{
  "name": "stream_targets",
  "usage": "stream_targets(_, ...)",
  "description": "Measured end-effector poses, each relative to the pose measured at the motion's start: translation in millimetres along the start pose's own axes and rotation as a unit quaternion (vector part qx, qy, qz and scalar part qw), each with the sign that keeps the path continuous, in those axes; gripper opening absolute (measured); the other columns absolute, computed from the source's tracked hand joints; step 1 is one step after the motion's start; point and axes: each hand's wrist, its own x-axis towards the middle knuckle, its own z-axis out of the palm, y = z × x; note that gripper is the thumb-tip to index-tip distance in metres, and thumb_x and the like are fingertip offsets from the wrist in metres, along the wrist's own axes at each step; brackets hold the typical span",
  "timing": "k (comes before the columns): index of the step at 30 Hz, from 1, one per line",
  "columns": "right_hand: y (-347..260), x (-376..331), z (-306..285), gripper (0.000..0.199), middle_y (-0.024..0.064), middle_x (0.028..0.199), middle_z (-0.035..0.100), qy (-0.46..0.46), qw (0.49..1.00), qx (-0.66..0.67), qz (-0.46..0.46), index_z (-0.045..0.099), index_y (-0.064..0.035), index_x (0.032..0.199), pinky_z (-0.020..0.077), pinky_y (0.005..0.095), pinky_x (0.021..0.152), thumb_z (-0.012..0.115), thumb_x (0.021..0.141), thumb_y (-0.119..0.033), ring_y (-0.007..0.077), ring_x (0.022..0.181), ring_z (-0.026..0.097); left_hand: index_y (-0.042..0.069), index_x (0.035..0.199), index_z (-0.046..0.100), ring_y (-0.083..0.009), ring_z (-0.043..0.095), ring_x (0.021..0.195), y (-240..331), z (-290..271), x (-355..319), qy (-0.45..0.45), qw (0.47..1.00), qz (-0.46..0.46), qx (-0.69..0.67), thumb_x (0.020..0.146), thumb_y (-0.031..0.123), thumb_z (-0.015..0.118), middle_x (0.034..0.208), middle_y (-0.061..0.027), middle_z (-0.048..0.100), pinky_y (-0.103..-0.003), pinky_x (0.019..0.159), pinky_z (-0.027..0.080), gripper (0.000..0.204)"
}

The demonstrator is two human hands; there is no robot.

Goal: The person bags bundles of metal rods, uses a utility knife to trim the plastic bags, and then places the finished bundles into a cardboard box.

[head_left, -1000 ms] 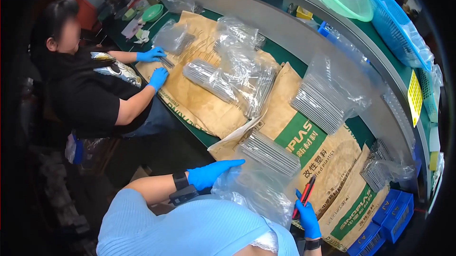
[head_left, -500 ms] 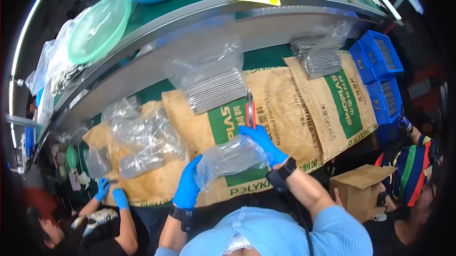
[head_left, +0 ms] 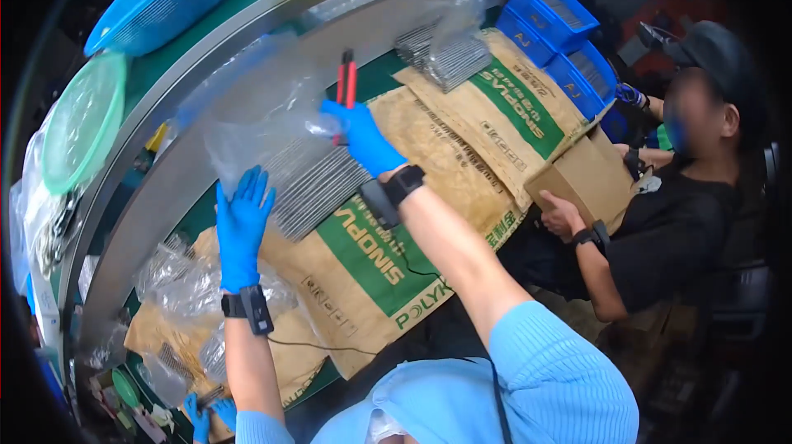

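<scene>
My left hand point(head_left: 241, 225), in a blue glove, is open with its fingers stretched out at the left edge of a stack of thin grey metal rods point(head_left: 318, 184). My gloved right hand point(head_left: 361, 137) is closed round a slim red-and-black tool point(head_left: 347, 81), perhaps a utility knife, which points away from me. A clear plastic bag point(head_left: 268, 126) lies loosely over the far side of the stack, reaching up to my right fingers. Whether those fingers also pinch the film I cannot tell. Underneath the rods is a brown-and-green paper sack point(head_left: 384, 258).
To the right, another bagged rod stack point(head_left: 450, 52) sits near blue bins point(head_left: 549, 19). A co-worker holds a cardboard box point(head_left: 582, 176). Crumpled plastic bags point(head_left: 186, 279) lie at left, near another person's gloved hands point(head_left: 206, 415). A metal shelf edge point(head_left: 223, 56) runs along the back.
The small clear bag that was between my hands no longer shows there. Both hands have moved away from me to the rod stack, and my view has turned right.
</scene>
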Motion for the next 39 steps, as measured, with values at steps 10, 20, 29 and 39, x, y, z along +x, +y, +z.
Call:
stream_targets(10,-7,-159,-18,0.044,0.0144,0.104,0.057,0.031,0.988,-0.147,0.045,0.044,-0.0034,0.123,0.0469,0.0277,0.073,0.052,0.087,-0.029,0.0169,0.085,0.057,-0.003,0.114,0.049,-0.0296,0.05,0.107,26,-140,-218,0.317,0.664,0.251,0.629,0.086,0.041,0.048,0.114,-0.0179,0.053,-0.039,0.093,0.037,0.052)
stream_targets(20,62,-344,-24,0.029,0.009,0.084,0.061,-0.05,0.954,-0.251,0.156,0.053,0.0029,0.105,0.0468,0.0254,0.064,0.057,0.084,-0.017,0.0134,0.068,0.057,-0.001,0.105,0.053,-0.0379,0.05,0.103,-14,-166,-190,0.259,0.631,0.178,0.71,0.076,0.049,0.055,0.107,-0.0259,0.053,-0.043,0.085,0.04,0.058)
stream_targets(29,80,-428,-33,0.025,0.0097,0.083,0.062,-0.105,0.935,-0.29,0.177,0.055,0.0025,0.103,0.0475,0.0247,0.065,0.056,0.084,-0.013,0.0144,0.07,0.059,-0.001,0.085,0.063,-0.0215,0.061,0.073,-79,-125,-242,0.205,0.744,0.209,0.601,0.079,0.035,0.059,0.079,-0.0151,0.064,-0.032,0.067,0.047,0.036)
stream_targets(39,181,-393,81,0.031,0.0117,0.083,0.064,-0.389,0.774,-0.477,0.146,0.061,-0.0019,0.099,0.047,0.0294,0.068,0.066,0.076,-0.022,0.0157,0.076,0.061,-0.002,0.098,0.053,-0.017,0.055,0.072,5,-305,-361,0.582,0.723,0.27,0.256,0.079,0.022,0.062,0.087,-0.0104,0.058,-0.028,0.061,0.046,0.031)
